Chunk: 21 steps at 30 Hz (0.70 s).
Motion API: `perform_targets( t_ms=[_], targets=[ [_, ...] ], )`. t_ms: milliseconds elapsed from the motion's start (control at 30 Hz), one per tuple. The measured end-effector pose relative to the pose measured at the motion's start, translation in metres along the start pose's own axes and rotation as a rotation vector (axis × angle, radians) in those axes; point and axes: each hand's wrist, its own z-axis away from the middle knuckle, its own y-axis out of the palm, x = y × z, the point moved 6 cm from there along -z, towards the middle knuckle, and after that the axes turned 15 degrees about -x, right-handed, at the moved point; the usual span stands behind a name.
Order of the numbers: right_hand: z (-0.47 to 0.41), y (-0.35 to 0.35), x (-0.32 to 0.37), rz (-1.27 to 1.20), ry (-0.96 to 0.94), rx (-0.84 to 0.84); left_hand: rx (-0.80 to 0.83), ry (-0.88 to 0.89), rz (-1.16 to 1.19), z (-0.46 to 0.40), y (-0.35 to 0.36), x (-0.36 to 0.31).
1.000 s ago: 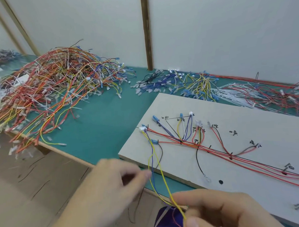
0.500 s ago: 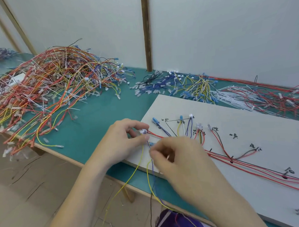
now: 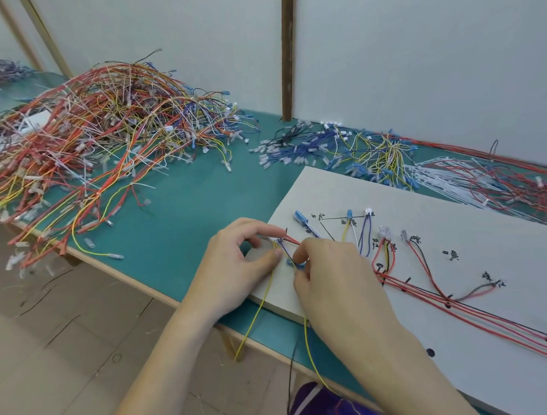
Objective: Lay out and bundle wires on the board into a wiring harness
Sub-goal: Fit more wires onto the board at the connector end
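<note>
Up close, two hands at the white board's (image 3: 453, 199) near-left corner, yellow wire (image 3: 255, 314) pinched by left hand (image 3: 237, 268), right hand (image 3: 335, 280) curled on wires, handwritten labels unreadable.

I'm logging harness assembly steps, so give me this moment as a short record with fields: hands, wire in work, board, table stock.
left hand: left hand pinches the yellow wire at the board's near-left corner
right hand: right hand, fingers curled over the wires by a blue connector; exact hold hidden
wire in work: yellow wire hangs off the board edge toward the floor
board: white board with red wires laid along a drawn line
table stock: big mixed wire pile on the green table
</note>
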Motion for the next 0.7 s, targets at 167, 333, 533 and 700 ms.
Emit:
perform_targets(
  t_ms=[167, 333, 533, 700],
  targets=[
    [-0.008, -0.002, -0.005, 0.0, 0.106, 0.117, -0.033, 0.024, -0.008, 0.0, 0.001, -0.004],
    [-0.017, -0.007, -0.013, -0.16, 0.234, 0.111, -0.007, 0.032, 0.002, 0.001, 0.003, -0.005],
    [-0.023, -0.011, -0.015, -0.175, 0.233, 0.104, 0.015, 0.045, -0.031, 0.001, 0.004, -0.008],
    [-0.02, -0.004, 0.002, -0.097, 0.128, 0.145, 0.001, 0.006, -0.009, 0.0, 0.004, -0.008]
  ],
)
